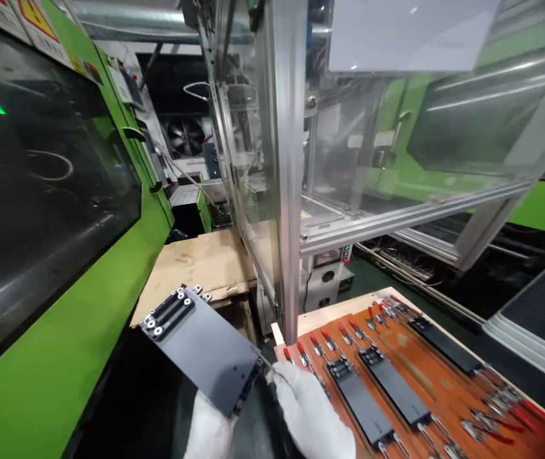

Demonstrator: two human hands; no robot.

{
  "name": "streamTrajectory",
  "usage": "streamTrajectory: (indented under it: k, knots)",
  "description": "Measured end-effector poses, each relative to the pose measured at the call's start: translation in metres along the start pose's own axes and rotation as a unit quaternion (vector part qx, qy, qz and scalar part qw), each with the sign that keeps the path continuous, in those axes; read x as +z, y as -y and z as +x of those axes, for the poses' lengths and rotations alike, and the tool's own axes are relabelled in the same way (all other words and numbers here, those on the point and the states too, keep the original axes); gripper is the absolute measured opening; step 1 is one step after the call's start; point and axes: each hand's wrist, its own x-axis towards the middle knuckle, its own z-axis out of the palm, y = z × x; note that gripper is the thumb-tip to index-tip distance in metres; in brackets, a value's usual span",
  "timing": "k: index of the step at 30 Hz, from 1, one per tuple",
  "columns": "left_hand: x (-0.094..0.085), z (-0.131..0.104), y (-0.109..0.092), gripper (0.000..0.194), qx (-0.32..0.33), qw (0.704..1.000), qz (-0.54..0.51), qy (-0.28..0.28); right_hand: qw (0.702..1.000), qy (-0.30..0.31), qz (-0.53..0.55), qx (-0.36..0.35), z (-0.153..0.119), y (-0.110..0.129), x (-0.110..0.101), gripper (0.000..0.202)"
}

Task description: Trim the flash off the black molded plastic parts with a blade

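Grey panel [209,350] gripped by L hand [209,428], fingers mostly hidden; thin tool [267,362] pinched by closed fingers of R hand [311,411], nr panel edge.

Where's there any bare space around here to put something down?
The cardboard-topped table has a broad bare patch between the green machine and the metal post. On the orange board, a narrower strip lies open between the black panel and the nearest grey panel. Both board ends are crowded with red-handled clamps.
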Motion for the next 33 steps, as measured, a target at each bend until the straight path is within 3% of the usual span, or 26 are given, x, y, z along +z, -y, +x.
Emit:
streamTrajectory:
  k: [5,10,14,16,20,23,25,28,31,33]
  knots:
    - [-0.002,0.007,-0.016,0.02,0.007,0.999,-0.034,0.032,0.999,0.021,-0.041,-0.006,-0.004,-0.01,0.002,0.037]
    - [-0.002,0.009,-0.011,0.024,0.077,0.995,0.055,0.012,0.999,0.021,-0.022,0.011,0.003,0.007,-0.01,0.04]
    - [-0.001,0.013,-0.016,0.018,0.085,0.995,0.035,0.036,0.997,0.062,-0.041,-0.012,0.0,0.015,-0.008,0.036]
    - [0.0,0.015,-0.023,0.015,0.055,0.997,0.006,0.045,0.995,0.018,-0.099,0.0,-0.01,0.015,0.002,0.031]
    - [0.004,0.013,-0.03,0.016,-0.034,0.998,-0.037,0.027,0.965,-0.129,-0.222,0.048,-0.037,0.021,0.027,0.027]
    - [0.007,0.011,-0.029,0.013,-0.044,0.998,-0.05,0.001,0.966,-0.119,-0.227,0.037,-0.05,0.03,0.034,0.026]
    - [0.006,0.011,-0.027,0.011,-0.033,0.998,-0.043,-0.016,0.972,-0.088,-0.215,0.034,-0.051,0.031,0.03,0.028]
    - [-0.004,0.013,-0.024,0.014,0.069,0.997,0.033,-0.013,0.981,-0.042,-0.189,-0.006,-0.038,0.023,0.008,0.03]
    - [-0.02,0.015,-0.021,0.016,0.175,0.978,0.109,0.028,0.975,0.023,-0.187,-0.12,-0.015,0.014,-0.021,0.031]
    - [-0.029,0.014,-0.02,0.022,0.173,0.978,0.102,0.057,0.955,0.057,-0.223,-0.188,-0.002,0.013,-0.038,0.029]
